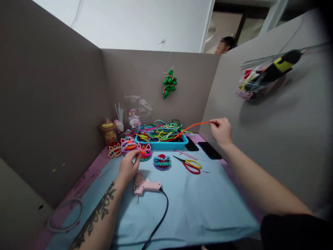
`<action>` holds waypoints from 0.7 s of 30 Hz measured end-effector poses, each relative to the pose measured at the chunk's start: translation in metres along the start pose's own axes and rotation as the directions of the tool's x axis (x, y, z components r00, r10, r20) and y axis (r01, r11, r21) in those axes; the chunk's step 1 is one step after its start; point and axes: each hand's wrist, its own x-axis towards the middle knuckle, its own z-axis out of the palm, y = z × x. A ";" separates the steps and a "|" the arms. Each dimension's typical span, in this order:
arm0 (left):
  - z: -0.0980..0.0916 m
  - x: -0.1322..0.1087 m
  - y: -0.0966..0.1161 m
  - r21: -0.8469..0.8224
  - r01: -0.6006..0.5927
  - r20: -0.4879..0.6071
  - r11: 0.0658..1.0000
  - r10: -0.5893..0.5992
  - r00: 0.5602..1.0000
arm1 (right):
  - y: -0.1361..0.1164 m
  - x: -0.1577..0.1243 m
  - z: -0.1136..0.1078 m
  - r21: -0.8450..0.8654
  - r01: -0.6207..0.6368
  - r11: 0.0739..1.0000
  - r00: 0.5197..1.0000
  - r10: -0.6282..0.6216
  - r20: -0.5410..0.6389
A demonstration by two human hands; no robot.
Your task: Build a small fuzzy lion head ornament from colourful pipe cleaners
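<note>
My right hand (221, 131) pinches one end of an orange pipe cleaner (194, 125). Its other end runs down among the many coloured pipe cleaners (158, 131) heaped in a blue tray (162, 146). My left hand (129, 166) is closed, thumb and fingertips together, in front of several fuzzy pipe-cleaner animal heads (128, 145); whatever is between those fingertips, if anything, I cannot make out. Just below it lies a pink hot glue gun (148, 186). A teal and purple pipe-cleaner head (162, 161) sits alone before the tray.
Scissors (191, 165) with red and yellow handles lie open to the right. Two dark phones (209, 150) rest by the tray. A black cable (162, 218) crosses the blue cover. Grey partitions (156, 76) enclose the table; a person's head (225, 45) shows beyond them.
</note>
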 end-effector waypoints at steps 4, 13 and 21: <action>0.002 -0.003 0.023 0.003 -0.157 0.071 0.988 0.157 0.985 | -0.034 -0.016 -0.016 0.088 0.064 0.994 0.992 -0.053 -0.117; -0.003 -0.008 0.092 0.038 -0.599 0.142 0.800 0.589 0.796 | -0.103 -0.076 -0.019 0.487 -0.167 0.857 0.972 0.225 -0.062; 0.004 0.007 0.099 0.443 -0.409 0.428 0.798 0.212 0.878 | -0.161 -0.165 0.020 0.663 -0.519 0.540 0.843 0.193 0.502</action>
